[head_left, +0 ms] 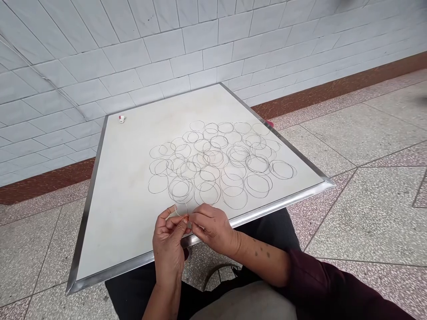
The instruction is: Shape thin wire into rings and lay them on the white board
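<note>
Near the table's front edge, my left hand (171, 235) holds a thin wire ring (177, 214) between thumb and fingers. Part of the ring shows as a small loop above the thumb; the rest is hidden by the fingers. My right hand (211, 226) is closed in a pinch right beside it, its fingertips meeting the left thumb at the wire. Whether anything else is in the right fingertips is too small to tell. Many similar thin wire rings (180, 190) lie spread and overlapping on the white table just beyond my hands.
The white table (123, 191) has a metal-edged rim and stands against a tiled wall (200, 40). A small white and red object (122, 118) lies at its far left corner. Speckled stone floor (376, 213) surrounds the table, and my legs are under its front edge.
</note>
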Available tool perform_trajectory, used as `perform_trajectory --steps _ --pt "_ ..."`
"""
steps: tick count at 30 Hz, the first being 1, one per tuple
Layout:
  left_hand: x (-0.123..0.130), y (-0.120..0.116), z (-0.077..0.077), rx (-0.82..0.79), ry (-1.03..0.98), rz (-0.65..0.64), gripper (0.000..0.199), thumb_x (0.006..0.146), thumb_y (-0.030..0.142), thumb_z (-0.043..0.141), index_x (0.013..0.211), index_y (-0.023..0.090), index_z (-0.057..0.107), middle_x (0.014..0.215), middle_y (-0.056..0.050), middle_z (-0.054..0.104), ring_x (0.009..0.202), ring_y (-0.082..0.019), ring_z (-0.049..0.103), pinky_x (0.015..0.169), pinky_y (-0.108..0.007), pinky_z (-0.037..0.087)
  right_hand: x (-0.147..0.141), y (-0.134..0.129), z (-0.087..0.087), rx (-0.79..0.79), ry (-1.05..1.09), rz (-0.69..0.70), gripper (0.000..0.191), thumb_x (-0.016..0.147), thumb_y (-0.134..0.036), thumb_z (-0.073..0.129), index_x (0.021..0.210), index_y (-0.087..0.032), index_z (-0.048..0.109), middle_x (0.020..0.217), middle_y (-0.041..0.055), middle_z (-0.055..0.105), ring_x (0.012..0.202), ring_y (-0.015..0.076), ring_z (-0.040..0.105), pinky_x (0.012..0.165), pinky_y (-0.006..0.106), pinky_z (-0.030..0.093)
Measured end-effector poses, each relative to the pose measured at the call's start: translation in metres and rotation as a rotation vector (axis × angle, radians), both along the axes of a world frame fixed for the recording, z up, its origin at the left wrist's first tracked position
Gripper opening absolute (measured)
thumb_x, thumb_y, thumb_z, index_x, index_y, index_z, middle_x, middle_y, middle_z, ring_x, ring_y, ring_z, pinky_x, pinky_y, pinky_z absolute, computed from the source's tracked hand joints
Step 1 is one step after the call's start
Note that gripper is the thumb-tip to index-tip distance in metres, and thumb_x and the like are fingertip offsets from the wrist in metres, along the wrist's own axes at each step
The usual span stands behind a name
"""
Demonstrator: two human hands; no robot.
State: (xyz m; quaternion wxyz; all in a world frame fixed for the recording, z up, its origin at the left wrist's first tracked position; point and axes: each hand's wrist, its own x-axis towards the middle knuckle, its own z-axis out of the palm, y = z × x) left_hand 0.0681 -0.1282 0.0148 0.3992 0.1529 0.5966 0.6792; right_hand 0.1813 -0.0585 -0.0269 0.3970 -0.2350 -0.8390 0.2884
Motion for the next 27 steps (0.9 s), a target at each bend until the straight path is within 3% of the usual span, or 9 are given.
perform_trajectory --steps 6,9,12,16,19,21,27 --pt "-0.008 0.003 -0.002 -0.059 -0.002 -0.038 0.051 0.062 0.023 0.085 0.108 0.018 0.067 0.067 0.002 0.068 0.065 -0.014 0.063 0.065 -0.026 0.05 0.0 0.006 -0.005 0.135 -0.065 0.102 0.024 0.1 -0.02 0.045 0.09 -0.021 0.067 0.082 0.0058 0.066 0.072 0.0188 0.052 0.068 0.034 0.043" --pt "-0.012 0.005 -0.006 -0.061 -0.019 -0.052 0.05 0.061 0.022 0.086 0.106 0.016 0.068 0.068 0.002 0.069 0.066 -0.014 0.062 0.068 -0.027 0.05 -0.003 0.006 -0.008 0.119 -0.091 0.121 0.028 0.101 -0.021 0.042 0.092 -0.021 0.069 0.082 0.0058 0.066 0.072 0.0188 0.052 0.068 0.034 0.042" --pt "-0.018 0.004 -0.007 -0.075 -0.036 -0.029 0.052 0.06 0.023 0.087 0.107 0.016 0.066 0.069 0.002 0.069 0.064 -0.013 0.061 0.071 -0.029 0.052 -0.007 0.004 -0.01 -0.048 -0.049 0.118 0.026 0.101 -0.024 0.044 0.094 -0.023 0.069 0.083 0.0048 0.065 0.077 0.0191 0.055 0.07 0.033 0.045" --pt "-0.024 -0.002 -0.002 -0.079 -0.029 -0.005 0.06 0.06 0.026 0.088 0.114 0.016 0.063 0.072 0.001 0.069 0.07 -0.014 0.063 0.073 -0.03 0.052 -0.008 0.004 -0.005 -0.391 0.032 0.125 0.013 0.095 -0.034 0.06 0.1 -0.024 0.067 0.089 0.004 0.066 0.085 0.0194 0.059 0.075 0.032 0.048" --pt "-0.024 -0.009 0.003 -0.1 0.003 -0.059 0.064 0.061 0.028 0.088 0.119 0.017 0.062 0.074 0.0 0.069 0.075 -0.016 0.064 0.073 -0.03 0.052 -0.008 0.011 0.006 -0.72 0.104 0.113 0.021 0.093 -0.04 0.062 0.102 -0.021 0.064 0.091 0.0038 0.065 0.08 0.0171 0.059 0.07 0.031 0.048" --pt "-0.023 -0.012 0.005 -0.112 0.047 -0.131 0.065 0.064 0.03 0.086 0.122 0.017 0.061 0.075 0.0 0.07 0.077 -0.018 0.065 0.073 -0.031 0.052 -0.008 0.018 0.014 -0.905 0.122 0.193 0.026 0.092 -0.042 0.062 0.108 -0.021 0.063 0.093 0.0036 0.064 0.078 0.0154 0.057 0.067 0.029 0.046" --pt "-0.023 -0.021 0.008 -0.149 0.17 -0.292 0.053 0.075 0.035 0.077 0.122 0.019 0.058 0.078 -0.001 0.07 0.08 -0.019 0.066 0.07 -0.029 0.049 -0.014 0.026 0.029 -1.104 0.118 0.43 0.027 0.088 -0.043 0.068 0.103 -0.02 0.07 0.076 -0.0012 0.06 0.069 0.0114 0.052 0.065 0.026 0.041"
